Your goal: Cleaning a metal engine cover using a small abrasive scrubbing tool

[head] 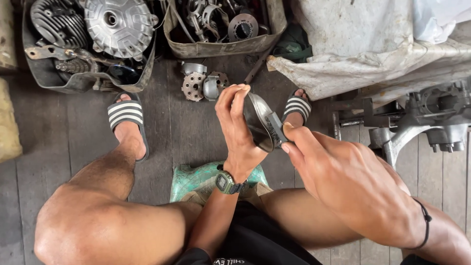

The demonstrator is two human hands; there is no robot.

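One metal bowl (pixel 259 122), judged rigid, light, slick: rim pinched by left hand (pixel 236 127); strip (pixel 275 126) pinched by right hand (pixel 343 181).

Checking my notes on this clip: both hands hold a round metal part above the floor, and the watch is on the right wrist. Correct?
Not quite. The head view shows the watch on the left wrist; the right wrist has a black cord. Both hands, left and right, do hold the round metal part.

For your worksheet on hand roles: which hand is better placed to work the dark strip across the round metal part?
Probably right hand: its fingers pinch the strip, while the left hand grips the part.
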